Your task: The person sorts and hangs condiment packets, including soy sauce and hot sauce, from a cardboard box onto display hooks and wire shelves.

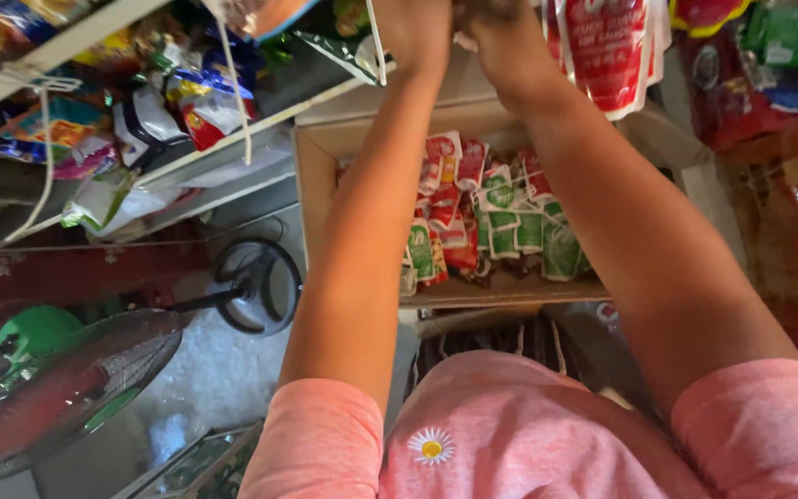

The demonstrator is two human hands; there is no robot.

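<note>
Hands first: both are raised to the very top edge of the view, the left hand (415, 32) and the right hand (501, 28) close together, almost touching. Their fingers run out of the frame, so how far they are closed, and whether they hold anything, cannot be told. Just beside the right hand hang red sauce pouches (607, 51) with white lettering, glossy and flat, their tops also cut off by the frame; whether the hand touches them is not clear.

Well below the hands, between the two forearms, sits an open cardboard box (318, 176) packed with small sachets (496, 217) in red, green and white, standing on edge in crowded rows. The left forearm covers the box's left part and the right forearm its right corner.

To the left, a white wire shelf (196, 157) carries crumpled snack bags, too jumbled to tell apart. Lower left stands a green fan (66, 388) with a dark grille, and a round fan base (256, 286) lies on the grey floor. Pink sleeves and a shirt with a small daisy (431, 446) fill the bottom.
</note>
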